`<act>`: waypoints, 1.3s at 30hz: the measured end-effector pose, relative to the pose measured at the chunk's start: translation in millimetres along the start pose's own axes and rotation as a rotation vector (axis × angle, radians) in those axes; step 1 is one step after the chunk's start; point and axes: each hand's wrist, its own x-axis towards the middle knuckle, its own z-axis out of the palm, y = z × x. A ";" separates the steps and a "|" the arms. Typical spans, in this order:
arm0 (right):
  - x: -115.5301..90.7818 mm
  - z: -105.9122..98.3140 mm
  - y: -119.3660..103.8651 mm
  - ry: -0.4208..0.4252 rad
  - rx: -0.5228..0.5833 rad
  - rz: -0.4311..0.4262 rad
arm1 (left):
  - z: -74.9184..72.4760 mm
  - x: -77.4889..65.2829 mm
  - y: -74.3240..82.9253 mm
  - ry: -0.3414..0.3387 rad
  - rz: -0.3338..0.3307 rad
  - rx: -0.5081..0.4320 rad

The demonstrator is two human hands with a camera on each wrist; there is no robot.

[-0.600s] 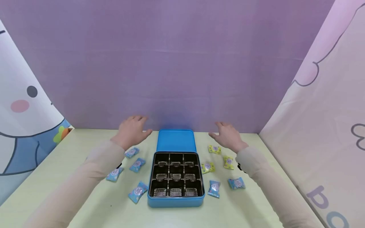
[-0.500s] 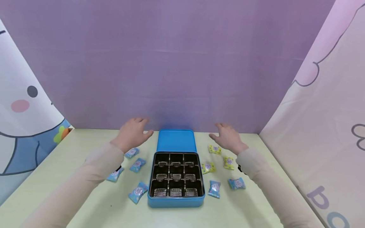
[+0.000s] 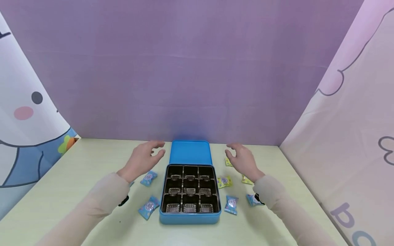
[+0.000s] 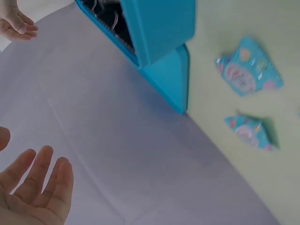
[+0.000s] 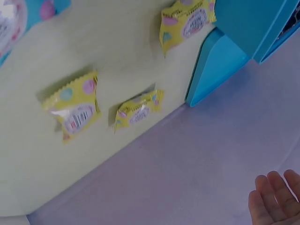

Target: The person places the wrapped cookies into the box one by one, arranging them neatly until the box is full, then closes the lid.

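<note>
A blue tin box (image 3: 190,218) stands in the middle of the table, its blue lid (image 3: 191,152) folded back. Its black tray (image 3: 190,191) has several compartments with nothing in them. My left hand (image 3: 143,159) hovers left of the lid, holding nothing, fingers slightly bent. My right hand (image 3: 243,160) hovers on the other side, also holding nothing. Blue-wrapped candies (image 3: 149,207) lie left of the tin, some partly hidden by the left arm. To its right are yellow-wrapped candies (image 3: 224,181) and blue-wrapped ones (image 3: 231,205); the right hand and sleeve partly cover some.
The pale table (image 3: 92,153) ends at a purple backdrop (image 3: 197,75). A printed cloth with a cartoon face (image 3: 30,130) hangs on the left, a white and pink one (image 3: 347,130) on the right.
Both hands have lowered and drawn back slightly toward the person, their fingers bending a little more. The tin and the candies have not moved.
</note>
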 end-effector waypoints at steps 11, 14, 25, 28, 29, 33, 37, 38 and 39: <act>-16.6 6.7 14.7 -0.080 0.135 -0.005 | 26.1 -15.1 -26.0 -0.087 -0.068 -0.389; -19.0 9.5 19.9 -0.100 0.146 -0.015 | 31.2 -15.7 -33.8 -0.106 -0.088 -0.465; -27.0 20.3 31.1 -0.050 0.190 -0.063 | 54.0 -2.9 -55.8 -0.169 -0.163 -0.413; -31.0 23.1 33.5 -0.064 0.182 -0.063 | 59.9 1.0 -59.2 -0.189 -0.165 -0.398; -32.4 24.1 34.0 -0.069 0.175 -0.067 | 61.2 2.2 -60.0 -0.196 -0.163 -0.392; -36.6 27.3 35.5 -0.085 0.176 -0.074 | 64.9 7.4 -63.0 -0.238 -0.150 -0.391; -38.6 29.6 36.0 -0.086 0.176 -0.080 | 67.9 12.6 -65.9 -0.299 -0.146 -0.426; -38.8 30.3 36.3 -0.086 0.174 -0.082 | 68.6 13.7 -66.5 -0.312 -0.145 -0.435; -39.1 31.4 36.8 -0.086 0.169 -0.086 | 69.3 14.8 -66.7 -0.324 -0.146 -0.449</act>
